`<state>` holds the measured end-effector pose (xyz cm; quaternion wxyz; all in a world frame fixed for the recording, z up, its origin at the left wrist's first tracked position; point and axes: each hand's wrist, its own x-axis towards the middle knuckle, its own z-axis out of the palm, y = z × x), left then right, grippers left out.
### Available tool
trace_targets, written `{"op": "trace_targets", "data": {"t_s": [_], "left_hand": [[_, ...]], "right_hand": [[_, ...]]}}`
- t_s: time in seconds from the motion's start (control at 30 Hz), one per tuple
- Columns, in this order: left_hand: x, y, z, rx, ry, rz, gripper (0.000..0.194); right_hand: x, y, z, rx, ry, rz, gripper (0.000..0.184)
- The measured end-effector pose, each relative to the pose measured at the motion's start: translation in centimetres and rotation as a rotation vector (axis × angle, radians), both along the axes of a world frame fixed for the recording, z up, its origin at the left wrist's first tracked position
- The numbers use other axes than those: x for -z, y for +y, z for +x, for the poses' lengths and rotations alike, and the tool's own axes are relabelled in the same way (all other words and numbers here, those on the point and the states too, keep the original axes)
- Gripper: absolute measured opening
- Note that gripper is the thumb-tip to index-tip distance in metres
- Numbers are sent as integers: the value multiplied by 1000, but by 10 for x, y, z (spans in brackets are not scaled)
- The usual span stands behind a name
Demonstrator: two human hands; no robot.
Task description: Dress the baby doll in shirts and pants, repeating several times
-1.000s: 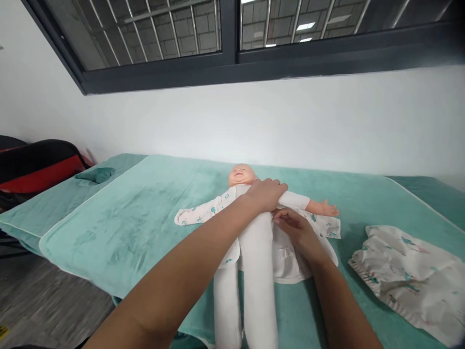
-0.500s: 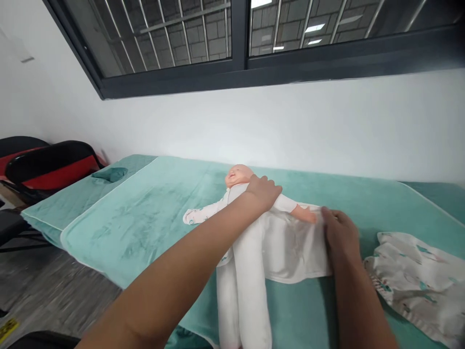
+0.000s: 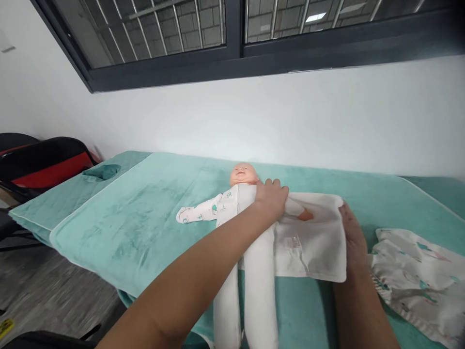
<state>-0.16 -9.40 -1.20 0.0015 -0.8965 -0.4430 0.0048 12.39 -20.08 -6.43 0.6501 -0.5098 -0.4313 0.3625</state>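
A baby doll lies face up on the green cover, its white cloth legs towards me. A white printed baby shirt covers its arm on the left of the view. The shirt's plain inner side, with a label, spreads out to the right beneath the doll's other arm, whose hand shows. My left hand is wrapped over the doll's shoulder on that side, fingertips partly hidden. At the far edge of the spread cloth, my right hand grips the shirt, its fingers mostly behind the fabric.
A crumpled white printed cloth with a striped edge lies on the right. The green bed cover runs along the white wall under a barred window. Black and red chairs stand beyond the left end.
My right hand has drawn the shirt's edge outward to the right, so the cloth lies wider and flatter. The doll's bare hand is now more covered, and its head has turned upward.
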Motion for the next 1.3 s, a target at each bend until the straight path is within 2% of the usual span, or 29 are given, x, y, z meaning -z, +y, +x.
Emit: {"op": "trace_targets", "data": {"t_s": [0.07,0.13,0.23,0.37,0.47,0.53,0.6,0.7,0.77,0.87,0.93,1.0,1.07,1.13,1.23,1.3], "left_hand": [[2,0,-4,81,-145,-69,43],[1,-1,-9,185,-319,-196,33],[-5,-5,-21,214,-567,-280,25],[-12,-9,-53,105,-763,-57,28],[-8,-20,-86,-25,-803,90,26],[4,-33,-110,-91,-805,150,19],[22,-47,-133,-145,-827,195,14],[55,-65,-170,-208,-792,229,18],[74,-70,-194,-247,-655,282,28],[92,-71,-228,-326,-438,363,41],[97,-66,-246,-392,-381,367,43],[97,-59,-260,-449,-357,339,42],[96,-51,-269,-472,-325,317,42],[94,-41,-275,-472,-286,329,43],[92,-28,-280,-496,-246,363,48],[92,-21,-282,-530,-233,363,53]], "right_hand": [[4,4,-1,-145,121,-32,55],[9,7,-2,-280,200,-65,61],[16,6,-5,-392,250,-85,66],[21,1,-14,-574,239,-130,62],[26,-3,-20,-645,209,-145,57],[29,-6,-23,-601,196,-134,53],[28,-12,-26,-534,147,-141,48],[12,-31,-38,-466,-104,-220,41],[-4,-46,-51,-530,-277,-261,35],[-23,-65,-66,-677,-347,-274,31],[-24,-68,-66,-577,-343,-268,32],[-16,-62,-55,-339,-360,-243,36],[-2,-51,-36,-92,-399,-235,40],[17,-41,-15,71,-460,-298,43],[44,-33,7,178,-596,-424,43],[56,-30,13,224,-640,-435,43]]}}
